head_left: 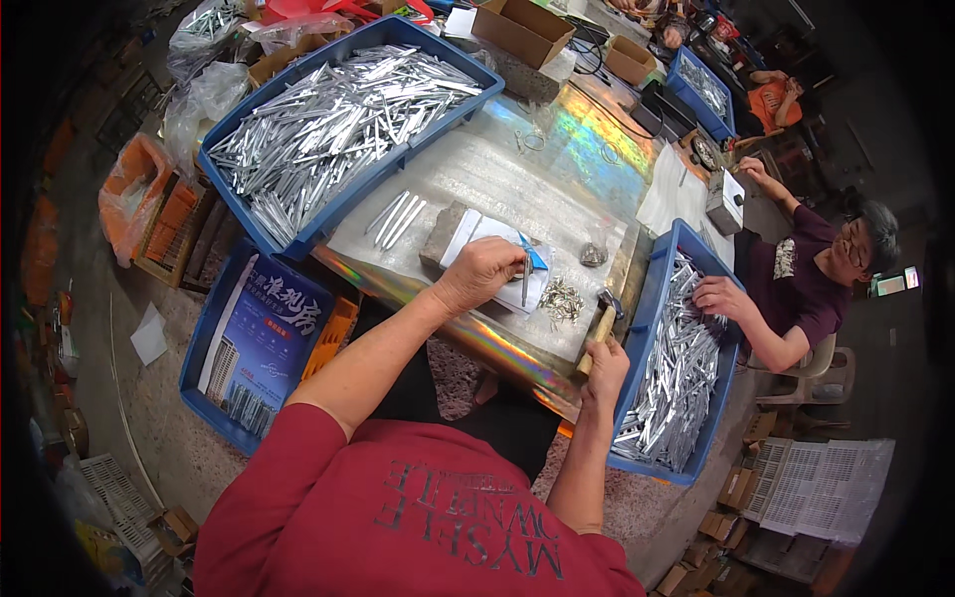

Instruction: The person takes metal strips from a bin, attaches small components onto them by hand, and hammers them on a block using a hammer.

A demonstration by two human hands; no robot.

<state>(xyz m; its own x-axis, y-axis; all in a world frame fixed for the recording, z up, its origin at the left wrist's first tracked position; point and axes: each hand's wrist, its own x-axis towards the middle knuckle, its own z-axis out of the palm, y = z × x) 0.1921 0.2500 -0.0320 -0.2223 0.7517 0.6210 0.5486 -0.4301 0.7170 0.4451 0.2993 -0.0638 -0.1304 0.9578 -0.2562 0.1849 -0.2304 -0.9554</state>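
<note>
My left hand point(482, 271) is closed in a pinch on a slim silvery metal piece point(525, 285), which points down over a white pad point(489, 235) on a grey block. A small blue piece point(534, 255) lies right beside those fingertips. My right hand point(604, 368) is wrapped around the wooden handle of a hammer point(602, 326), its dark head pointing away from me. Between the two hands lies a pile of small brass-coloured parts point(562, 301). Several long metal strips point(396, 221) rest on the table left of the pad.
Blue bins of metal strips stand left point(211, 169) and right point(625, 396) of the table point(468, 164). A small plastic bag point(594, 254) lies beyond the brass-coloured parts. At the right, a co-worker point(816, 261) reaches into the right bin. A lower blue bin point(189, 383) holds a printed sheet.
</note>
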